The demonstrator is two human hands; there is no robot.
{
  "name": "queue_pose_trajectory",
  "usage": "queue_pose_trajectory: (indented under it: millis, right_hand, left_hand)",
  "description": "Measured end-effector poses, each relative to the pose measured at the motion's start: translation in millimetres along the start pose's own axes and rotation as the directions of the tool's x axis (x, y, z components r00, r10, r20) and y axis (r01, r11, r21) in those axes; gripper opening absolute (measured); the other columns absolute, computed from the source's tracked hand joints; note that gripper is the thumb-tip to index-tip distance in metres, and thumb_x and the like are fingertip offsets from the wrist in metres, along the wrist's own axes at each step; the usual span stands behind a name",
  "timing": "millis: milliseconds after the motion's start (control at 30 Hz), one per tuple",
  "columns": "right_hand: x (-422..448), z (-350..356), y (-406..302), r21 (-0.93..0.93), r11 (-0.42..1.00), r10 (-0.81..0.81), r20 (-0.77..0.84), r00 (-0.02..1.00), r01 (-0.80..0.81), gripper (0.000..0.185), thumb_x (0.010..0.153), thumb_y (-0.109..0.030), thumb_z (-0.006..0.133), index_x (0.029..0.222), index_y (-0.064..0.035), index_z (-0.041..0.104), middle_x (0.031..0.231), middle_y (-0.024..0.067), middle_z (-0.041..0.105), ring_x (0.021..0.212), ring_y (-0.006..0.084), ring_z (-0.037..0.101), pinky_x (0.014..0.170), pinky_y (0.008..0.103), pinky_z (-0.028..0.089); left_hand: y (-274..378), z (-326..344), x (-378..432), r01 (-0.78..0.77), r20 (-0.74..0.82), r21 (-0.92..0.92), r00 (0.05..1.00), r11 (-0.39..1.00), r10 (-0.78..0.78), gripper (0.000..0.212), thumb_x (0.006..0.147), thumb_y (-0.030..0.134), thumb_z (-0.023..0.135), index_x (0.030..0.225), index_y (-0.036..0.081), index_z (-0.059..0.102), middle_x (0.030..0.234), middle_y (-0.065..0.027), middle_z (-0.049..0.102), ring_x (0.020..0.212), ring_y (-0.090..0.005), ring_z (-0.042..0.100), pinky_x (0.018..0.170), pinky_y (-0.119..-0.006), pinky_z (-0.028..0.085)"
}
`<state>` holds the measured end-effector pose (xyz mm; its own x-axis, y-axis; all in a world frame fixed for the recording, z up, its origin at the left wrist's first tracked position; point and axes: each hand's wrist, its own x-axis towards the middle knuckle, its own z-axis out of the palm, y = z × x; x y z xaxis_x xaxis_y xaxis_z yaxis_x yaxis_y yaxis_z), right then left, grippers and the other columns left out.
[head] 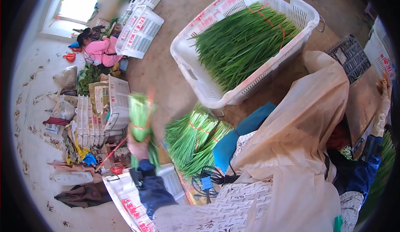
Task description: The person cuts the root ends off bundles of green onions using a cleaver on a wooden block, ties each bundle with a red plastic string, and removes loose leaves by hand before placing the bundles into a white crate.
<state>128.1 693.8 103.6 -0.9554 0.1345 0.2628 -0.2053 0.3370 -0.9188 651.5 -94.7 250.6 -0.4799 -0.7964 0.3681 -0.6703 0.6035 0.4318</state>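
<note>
My left hand (138, 147), blurred by motion, grips a bundle of green leafy stalks, likely garlic chives (139, 116), tied with a red band. To its right, tied bundles of the same greens (195, 138) lie together. Beyond them stands a large white plastic basket (204, 96) with many banded green stalks (243, 41) laid inside. My right hand (382, 88), in a pale glove, is far out at the right rim beside a white crate; whether its fingers hold anything cannot be made out. A tan apron (300, 132) covers my lap and knee.
A co-worker in pink (101, 50) sits at the upper left beside white crates (140, 32). More white crates (117, 104) stand left of my left hand, and one (125, 194) lies beneath that arm. A dark plastic crate (348, 57) is at the right. Black cables (212, 172) lie near my lap.
</note>
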Motion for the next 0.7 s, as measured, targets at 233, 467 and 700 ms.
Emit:
queue_pose_trajectory:
  millis: [233,467,700]
  right_hand:
    - [-104.8,37.8,-69.0,0.093,0.972,0.228,-0.143,0.963,-0.216,0.030,0.096,-0.012,0.056,0.122,0.0022,0.058,0.093,0.0064,0.064,0.073,0.0107,0.060,0.070,0.0233,0.049]
    - [-172.3,-78.6,-169.9,-0.037,0.990,0.098,-0.500,0.860,-0.134,0.030,0.094,-0.009,0.057,0.123,0.0002,0.059,0.095,0.0045,0.065,0.077,0.0093,0.060,0.072,0.0230,0.049]
    - [-326.1,-201.8,-116.0,0.076,0.954,0.207,-0.866,0.456,-0.289,0.028,0.095,-0.008,0.055,0.121,-0.0018,0.059,0.095,0.0010,0.062,0.081,0.0066,0.056,0.068,0.0214,0.049]
  left_hand:
    - [-3.8,137.8,-103.5,-0.203,0.495,0.382,0.869,0.902,-0.014,0.082,0.060,0.033,0.082,0.133,0.012,0.052,0.121,-0.0153,0.062,0.108,-0.0292,0.060,0.091,-0.041,0.049]
    - [207.0,273.1,-124.0,-0.454,0.735,-0.351,0.408,0.819,0.541,0.067,0.068,0.029,0.076,0.129,0.011,0.055,0.114,-0.0174,0.063,0.100,-0.0279,0.061,0.085,-0.040,0.050]
    - [369.2,324.8,-147.3,-0.655,0.777,-0.560,-0.204,0.507,0.595,0.053,0.075,0.025,0.069,0.124,0.009,0.058,0.108,-0.0196,0.065,0.092,-0.0266,0.063,0.080,-0.039,0.051]
